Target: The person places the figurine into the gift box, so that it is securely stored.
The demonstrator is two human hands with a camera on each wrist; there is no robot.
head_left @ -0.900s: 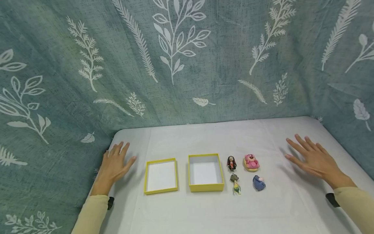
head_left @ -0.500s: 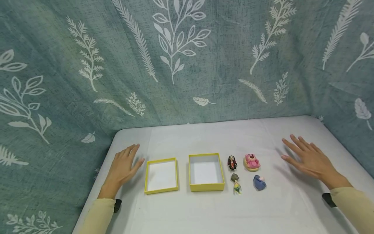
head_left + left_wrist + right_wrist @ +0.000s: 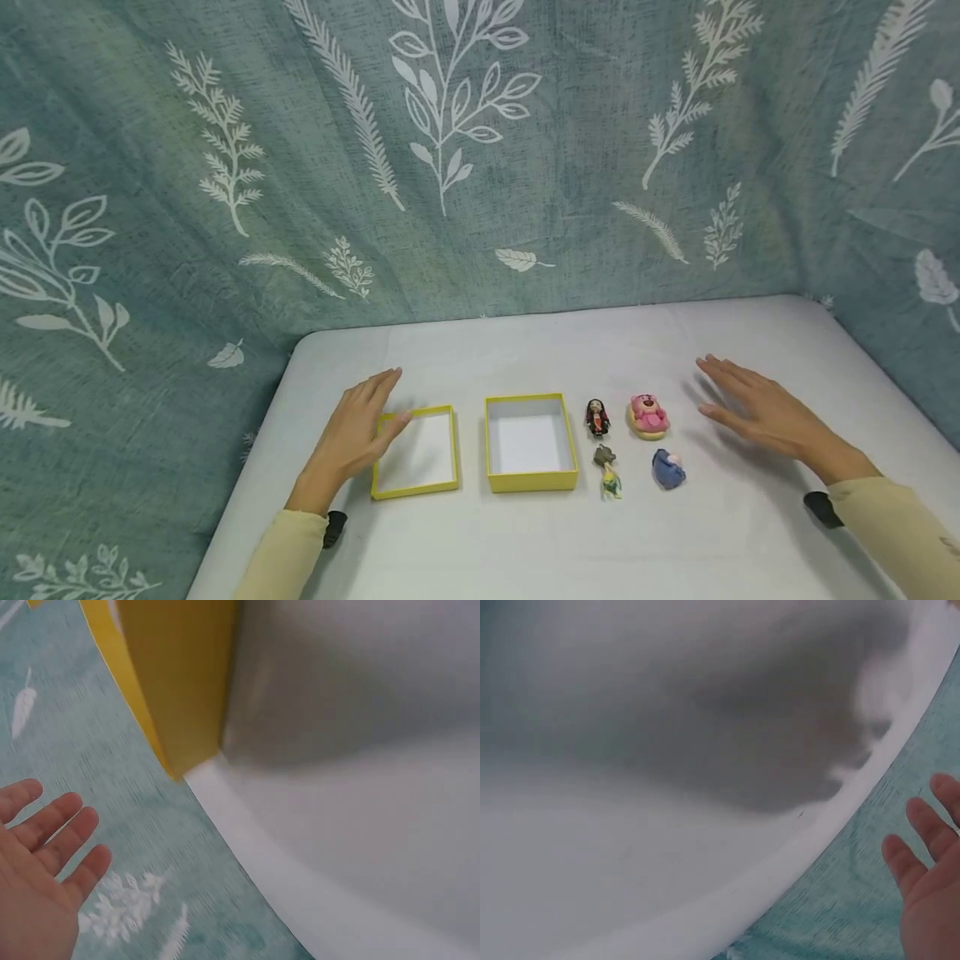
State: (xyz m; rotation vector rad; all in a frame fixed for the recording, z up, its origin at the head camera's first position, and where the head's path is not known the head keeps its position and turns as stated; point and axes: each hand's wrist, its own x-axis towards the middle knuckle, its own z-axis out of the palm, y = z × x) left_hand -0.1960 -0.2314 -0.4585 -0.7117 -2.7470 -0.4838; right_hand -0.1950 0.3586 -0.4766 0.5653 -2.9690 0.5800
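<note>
The left hand (image 3: 360, 425) was released, fingers extended, above the left side of the lid (image 3: 416, 490); it grasped nothing. The right hand (image 3: 765, 417) was likewise released, fingers extended, over the right part of the desk (image 3: 480, 542), with the pink bear (image 3: 648, 415) and the blue figure (image 3: 667, 469) nearest to it.

The lid lay open side up, left of the desk's centre. The box (image 3: 532, 482) stood near the centre, just right of the lid and apart from it. Four figures lay right of the box: the dark-haired figure (image 3: 597, 419) and the pink bear toward the far edge, the thin figure (image 3: 607, 472) and the blue figure toward the near side.

Lid and box appeared to be light, fairly stiff card that would dent under a hard squeeze; opposite side walls were the suitable hold. The figures looked small, light and probably rigid. The pink bear and blue figure suited a pinch around the body. The thin figure looked the most fragile, best taken at the middle. Slipperiness could not be judged.

Ample room lay between the figures and the right edge, and between the box and the far edge, where the curtain (image 3: 480, 267) rose. Only narrow gaps separated lid, box and the nearest figures.
</note>
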